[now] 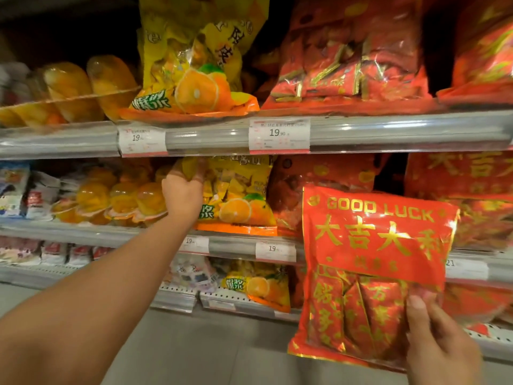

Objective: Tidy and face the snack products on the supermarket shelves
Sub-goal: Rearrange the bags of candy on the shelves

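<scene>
Left hand (181,190) gripped the top corner of a yellow orange-printed plastic candy bag (238,195) standing on the middle grey metal shelf (236,241). Right hand (438,343) pinched a red gold-lettered foil bag (372,270) by its lower corner, in front of that shelf, right of the yellow bag.

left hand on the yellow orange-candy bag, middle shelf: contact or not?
Touching. The head view shows the left hand with its fingers curled over the top edge of the yellow orange-candy bag, gripping it.

Dim, warm light; soft blur, edges bowed.
</scene>
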`<action>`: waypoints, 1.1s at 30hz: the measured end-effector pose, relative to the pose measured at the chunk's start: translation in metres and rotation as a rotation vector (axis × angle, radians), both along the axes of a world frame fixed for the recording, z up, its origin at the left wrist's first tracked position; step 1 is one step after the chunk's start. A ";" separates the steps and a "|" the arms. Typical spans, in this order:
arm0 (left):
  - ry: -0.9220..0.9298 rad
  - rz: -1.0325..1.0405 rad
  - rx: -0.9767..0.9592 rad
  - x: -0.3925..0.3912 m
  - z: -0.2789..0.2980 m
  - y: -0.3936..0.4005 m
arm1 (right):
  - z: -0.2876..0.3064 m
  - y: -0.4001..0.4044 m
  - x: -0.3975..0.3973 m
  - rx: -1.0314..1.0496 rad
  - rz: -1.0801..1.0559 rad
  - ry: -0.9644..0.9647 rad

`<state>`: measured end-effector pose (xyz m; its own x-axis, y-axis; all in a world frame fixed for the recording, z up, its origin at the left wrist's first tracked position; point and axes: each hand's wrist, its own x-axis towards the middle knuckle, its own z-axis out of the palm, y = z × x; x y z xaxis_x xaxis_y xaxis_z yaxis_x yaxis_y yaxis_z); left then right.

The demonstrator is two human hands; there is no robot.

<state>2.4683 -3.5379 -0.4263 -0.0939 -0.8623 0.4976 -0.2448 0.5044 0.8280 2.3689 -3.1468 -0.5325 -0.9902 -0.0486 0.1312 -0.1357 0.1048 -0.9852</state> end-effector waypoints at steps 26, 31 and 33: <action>-0.670 -0.440 -0.836 -0.028 -0.051 0.132 | -0.001 0.041 -0.020 -0.176 -0.055 0.019; -0.508 -0.835 -1.121 -0.080 -0.071 0.209 | 0.004 0.070 -0.037 -0.207 -0.276 0.030; -0.469 -0.889 -1.212 -0.103 -0.066 0.233 | 0.005 0.094 -0.050 -0.127 -0.390 0.092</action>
